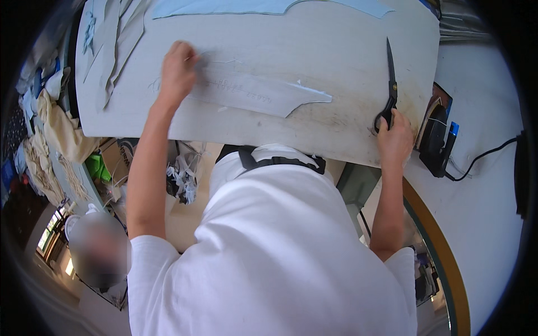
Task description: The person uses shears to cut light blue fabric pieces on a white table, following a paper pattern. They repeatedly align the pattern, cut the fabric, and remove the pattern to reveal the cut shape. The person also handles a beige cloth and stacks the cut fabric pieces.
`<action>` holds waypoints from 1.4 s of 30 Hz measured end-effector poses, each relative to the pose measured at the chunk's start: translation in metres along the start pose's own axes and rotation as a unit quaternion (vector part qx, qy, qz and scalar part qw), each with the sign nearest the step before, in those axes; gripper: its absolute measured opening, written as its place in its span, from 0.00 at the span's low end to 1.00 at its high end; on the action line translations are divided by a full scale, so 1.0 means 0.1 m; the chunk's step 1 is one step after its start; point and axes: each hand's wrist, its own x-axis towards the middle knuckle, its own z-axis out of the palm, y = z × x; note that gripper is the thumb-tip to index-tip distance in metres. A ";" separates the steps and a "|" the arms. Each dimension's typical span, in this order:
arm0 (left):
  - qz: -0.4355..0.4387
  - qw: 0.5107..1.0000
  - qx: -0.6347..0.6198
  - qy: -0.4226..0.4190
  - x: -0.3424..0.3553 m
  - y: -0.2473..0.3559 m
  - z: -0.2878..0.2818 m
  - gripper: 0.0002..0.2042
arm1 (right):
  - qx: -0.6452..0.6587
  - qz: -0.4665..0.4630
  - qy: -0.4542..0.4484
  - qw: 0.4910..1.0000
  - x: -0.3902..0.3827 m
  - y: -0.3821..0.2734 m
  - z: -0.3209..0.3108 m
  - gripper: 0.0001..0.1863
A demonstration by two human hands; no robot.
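On the pale work table [269,39], a white pattern piece [252,96] with pencil markings lies crosswise, a small notched end at its right. My left hand [178,71] is at its upper left end, fingers curled and slightly blurred, beside loose threads; what they hold, if anything, I cannot make out. My right hand [395,137] grips the handles of large black scissors [391,70], which lie near the table's right end with the blades pointing away from me.
Light blue fabric [235,7] lies along the far edge, grey strips [120,56] at the left. An iron [434,140] with a cord stands right of the table. Piled cloth [61,129] and a person with a blurred face [98,252] are at the left.
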 end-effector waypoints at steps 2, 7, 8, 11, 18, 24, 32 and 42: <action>-0.019 1.000 0.017 -0.003 -0.22 -0.02 -0.37 0.06 | 0.207 0.061 -0.012 0.976 -0.12 -0.23 0.07 0.14; -0.139 0.909 0.351 -0.174 -1.08 -0.78 -1.15 0.06 | 0.257 -0.129 -0.028 0.957 -0.01 -1.10 0.20 0.16; -0.181 0.875 0.403 -0.199 -1.17 -0.82 -1.18 0.09 | 0.285 -0.146 -0.044 0.946 0.05 -1.22 0.24 0.16; -0.207 0.955 0.198 -0.083 -1.27 -0.77 -0.99 0.13 | 0.282 -0.182 -0.057 0.940 0.15 -1.44 0.25 0.14; -0.096 0.988 0.116 0.023 -0.96 -0.42 -0.53 0.13 | 0.270 -0.193 -0.018 0.943 0.06 -1.42 0.41 0.10; -0.138 0.987 0.068 0.048 -0.91 -0.46 -0.49 0.13 | 0.397 -0.017 -0.036 0.917 0.02 -1.28 0.33 0.06; -0.174 0.983 0.038 0.045 -0.50 -0.49 -0.33 0.20 | 0.414 0.192 0.084 0.886 0.92 0.40 0.23 0.17; -0.250 0.968 0.024 -0.001 -0.33 -0.30 -0.21 0.20 | 0.200 -0.238 0.001 0.950 0.14 -1.52 0.31 0.17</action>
